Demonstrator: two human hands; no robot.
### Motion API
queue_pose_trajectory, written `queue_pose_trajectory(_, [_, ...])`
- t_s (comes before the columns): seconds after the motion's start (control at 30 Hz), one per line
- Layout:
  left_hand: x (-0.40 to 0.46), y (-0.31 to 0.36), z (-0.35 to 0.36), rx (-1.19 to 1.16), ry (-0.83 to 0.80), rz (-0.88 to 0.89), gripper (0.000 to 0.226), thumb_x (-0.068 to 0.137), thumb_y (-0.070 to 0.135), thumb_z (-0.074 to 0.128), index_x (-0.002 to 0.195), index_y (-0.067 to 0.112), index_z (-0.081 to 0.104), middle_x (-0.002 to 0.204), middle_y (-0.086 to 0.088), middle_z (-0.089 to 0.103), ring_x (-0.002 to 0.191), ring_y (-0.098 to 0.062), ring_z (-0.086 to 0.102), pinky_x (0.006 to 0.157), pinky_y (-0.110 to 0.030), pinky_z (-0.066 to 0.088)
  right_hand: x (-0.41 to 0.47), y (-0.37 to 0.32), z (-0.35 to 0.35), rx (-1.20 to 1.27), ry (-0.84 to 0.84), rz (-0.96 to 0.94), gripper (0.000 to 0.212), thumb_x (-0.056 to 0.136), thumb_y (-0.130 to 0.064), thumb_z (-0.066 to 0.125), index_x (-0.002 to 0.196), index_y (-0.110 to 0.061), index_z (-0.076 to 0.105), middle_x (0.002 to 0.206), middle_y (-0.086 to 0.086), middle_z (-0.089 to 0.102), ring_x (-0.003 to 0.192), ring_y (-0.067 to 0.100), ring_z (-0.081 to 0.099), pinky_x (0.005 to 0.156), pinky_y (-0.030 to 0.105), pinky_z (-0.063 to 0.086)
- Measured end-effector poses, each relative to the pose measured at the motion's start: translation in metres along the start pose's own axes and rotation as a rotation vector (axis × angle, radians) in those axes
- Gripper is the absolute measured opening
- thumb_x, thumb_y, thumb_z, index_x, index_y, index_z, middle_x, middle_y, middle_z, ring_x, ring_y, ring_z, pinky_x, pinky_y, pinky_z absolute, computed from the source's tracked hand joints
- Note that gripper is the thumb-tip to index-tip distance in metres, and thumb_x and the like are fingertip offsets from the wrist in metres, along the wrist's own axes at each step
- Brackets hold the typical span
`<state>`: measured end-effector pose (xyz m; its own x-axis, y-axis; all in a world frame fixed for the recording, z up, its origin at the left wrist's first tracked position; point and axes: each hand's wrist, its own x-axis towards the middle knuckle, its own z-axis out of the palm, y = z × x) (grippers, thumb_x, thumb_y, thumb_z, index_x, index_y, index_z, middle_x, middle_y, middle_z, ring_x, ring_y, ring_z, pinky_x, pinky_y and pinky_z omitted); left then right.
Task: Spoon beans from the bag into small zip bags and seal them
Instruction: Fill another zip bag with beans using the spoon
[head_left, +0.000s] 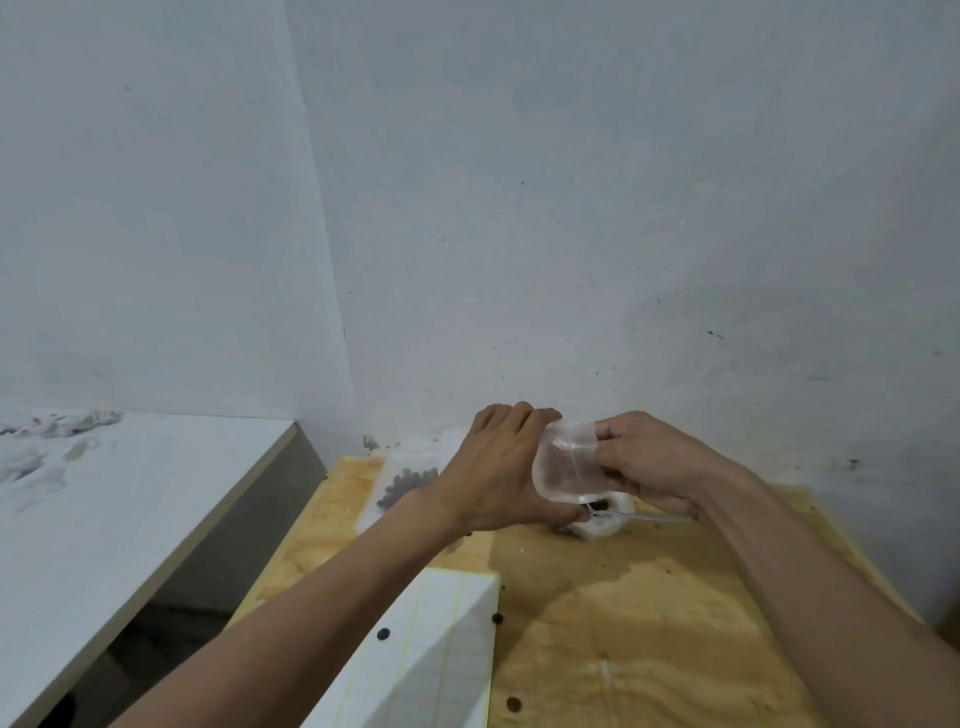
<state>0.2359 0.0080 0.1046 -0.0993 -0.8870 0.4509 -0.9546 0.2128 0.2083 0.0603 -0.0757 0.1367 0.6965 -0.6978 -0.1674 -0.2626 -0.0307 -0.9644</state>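
Both hands are holding one small zip bag (569, 465) up above the far part of the wooden worktop (649, 623); the left hand (498, 470) is wrapping its fingers round the bag's left edge from behind, and the right hand (647, 462) is pinching the right edge between thumb and fingers; the bag is looking nearly empty and limp, though a faint dark tint inside is too blurred to call beans. The likeliest trouble from here is the thin film slipping or folding shut while the mouth is being worked, since the two sides are clinging together; pulling unevenly could also twist the zip track so that it will not close cleanly later. Directly under the hands a white bag of beans (602, 519) is sitting on the worktop with what seems to be a spoon handle (649, 516) sticking out to the right; a dropped wrist could knock it and scatter more beans, and several loose beans (497, 618) are already lying about. Further left a filled clear bag (405, 480) of dark beans is resting near the wall. Both forearms are reaching forward and converging, wrists slightly raised; a white lined sheet (436, 654) is lying under the left forearm.
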Motion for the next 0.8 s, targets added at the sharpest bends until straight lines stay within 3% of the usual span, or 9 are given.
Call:
queue_pose_trajectory(0.07, [0.002,0.001,0.002,-0.003,0.001,-0.005,0.092,0.070,0.063,0.081,0.139,0.012,0.050,0.121,0.000,0.058,0.111,-0.019,0.053,0.100,-0.021,0.027,0.001,0.000,-0.003,-0.023,-0.003,0.009,0.020,0.098,-0.007,0.063,0.106,0.007,0.074,0.095,0.015,0.074,0.077,0.014,0.073,0.081,0.029,0.061])
queue_pose_trajectory(0.13, [0.003,0.000,0.004,-0.002,-0.024,-0.046,0.087,0.074,0.061,0.080,0.139,0.013,0.049,0.121,0.001,0.058,0.108,-0.020,0.055,0.097,-0.024,0.036,0.005,0.004,-0.006,-0.051,0.039,-0.012,0.016,0.095,-0.011,0.069,0.100,0.000,0.078,0.104,0.021,0.076,0.092,0.022,0.074,0.092,0.039,0.060])
queue_pose_trajectory(0.2, [0.002,-0.002,0.006,-0.002,-0.068,-0.132,0.085,0.077,0.062,0.077,0.140,0.015,0.047,0.125,0.001,0.056,0.109,-0.021,0.055,0.089,-0.027,0.039,0.007,0.009,-0.011,-0.100,0.216,-0.060,0.009,0.092,-0.013,0.072,0.091,-0.009,0.079,0.103,0.018,0.077,0.092,0.020,0.075,0.091,0.038,0.060])
queue_pose_trajectory(0.3, [0.001,-0.009,0.007,-0.083,-0.153,-0.310,0.088,0.077,0.067,0.074,0.143,0.016,0.045,0.133,0.002,0.053,0.113,-0.018,0.055,0.088,-0.028,0.044,0.002,0.022,-0.033,-0.595,0.466,-0.047,0.017,0.095,-0.026,0.067,0.097,-0.014,0.078,0.104,0.000,0.076,0.094,0.016,0.070,0.083,0.030,0.053])
queue_pose_trajectory(0.33, [0.001,-0.010,0.007,-0.135,-0.188,-0.363,0.089,0.077,0.068,0.074,0.143,0.015,0.046,0.132,0.002,0.052,0.112,-0.017,0.054,0.088,-0.029,0.046,-0.001,0.029,-0.040,-0.771,0.468,0.035,0.026,0.097,-0.036,0.064,0.097,-0.013,0.075,0.102,0.001,0.074,0.094,0.019,0.068,0.079,0.030,0.050])
queue_pose_trajectory(0.4, [0.002,-0.011,0.007,-0.278,-0.231,-0.464,0.085,0.076,0.068,0.075,0.139,0.015,0.051,0.129,0.001,0.052,0.108,-0.017,0.055,0.085,-0.030,0.048,-0.004,0.044,-0.049,-0.929,0.397,0.265,0.048,0.097,-0.055,0.056,0.075,-0.013,0.059,0.075,0.003,0.061,0.071,0.020,0.060,0.060,0.029,0.040])
queue_pose_trajectory(0.5, [0.006,-0.008,0.009,-0.594,-0.310,-0.667,0.097,0.069,0.074,0.074,0.143,0.015,0.051,0.142,-0.001,0.054,0.126,-0.024,0.055,0.096,-0.035,0.046,-0.009,0.062,-0.045,-0.896,0.298,0.414,0.057,0.094,-0.059,0.059,0.062,-0.014,0.047,0.052,-0.001,0.048,0.045,0.016,0.046,0.048,0.026,0.034])
queue_pose_trajectory(0.63, [0.012,-0.004,0.019,-0.748,-0.426,-0.771,0.102,0.066,0.077,0.073,0.147,0.019,0.048,0.147,-0.002,0.052,0.120,-0.022,0.052,0.102,-0.040,0.044,-0.011,0.068,-0.040,-0.639,0.325,0.292,0.042,0.091,-0.026,0.072,0.056,-0.009,0.056,0.043,0.000,0.048,0.039,0.016,0.045,0.053,0.025,0.041])
queue_pose_trajectory(0.8, [0.014,-0.003,0.032,-0.811,-0.355,-0.875,0.102,0.075,0.070,0.073,0.149,0.008,0.041,0.138,-0.003,0.047,0.117,-0.024,0.048,0.087,-0.034,0.041,-0.014,0.054,-0.038,-0.646,0.499,0.080,0.030,0.095,-0.025,0.065,0.083,0.001,0.075,0.054,0.005,0.056,0.041,0.016,0.053,0.047,0.023,0.039])
